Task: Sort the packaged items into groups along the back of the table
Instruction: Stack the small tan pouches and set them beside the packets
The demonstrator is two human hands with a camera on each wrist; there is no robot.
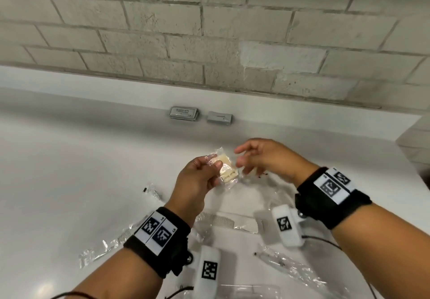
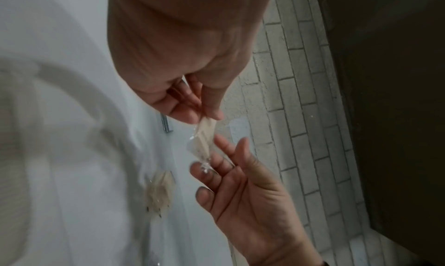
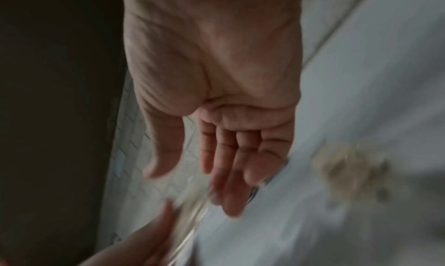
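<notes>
Left hand (image 1: pixel 197 177) pinches clear-wrapped "Bath Soap" bar (image 1: pixel 228 170) — right hand (image 1: pixel 263 156) slack-fingered beside it, holding nothing.

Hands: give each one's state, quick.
Left hand: pinching the small cream soap bar in clear plastic wrap.
Right hand: open, fingers relaxed, holding nothing.

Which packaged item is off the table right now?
The wrapped soap bar, cream-coloured in clear film, pinched in the left hand. The sachet stack and grey box sit by the wall; the comb packet lies on the table.
</notes>
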